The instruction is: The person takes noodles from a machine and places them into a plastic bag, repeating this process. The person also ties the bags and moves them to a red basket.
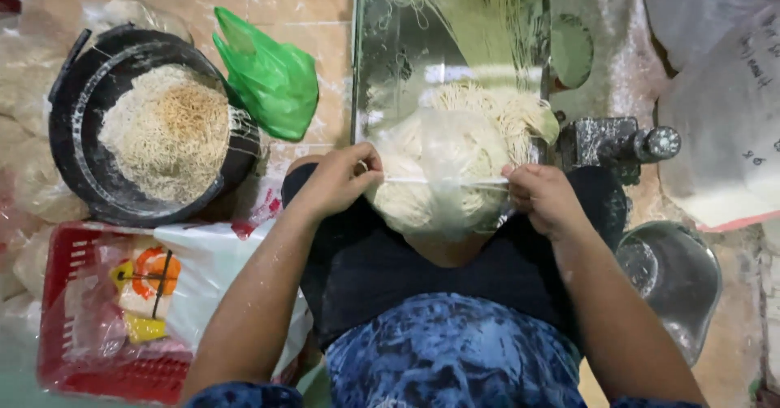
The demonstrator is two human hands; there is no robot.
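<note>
A clear plastic bag (443,176) stuffed with pale raw noodles rests on my lap. My left hand (337,182) pinches the bag's left top edge, and my right hand (543,197) pinches its right top edge, stretching the opening flat between them. More noodle strands (479,26) hang down a shiny metal chute (390,58) just beyond the bag.
A black round basin (77,144) piled with noodles sits at the left, beside a green plastic bag (272,79). A red basket (69,327) with plastic bags is at lower left. A metal scoop (674,282) and a machine's crank part (621,144) lie at the right.
</note>
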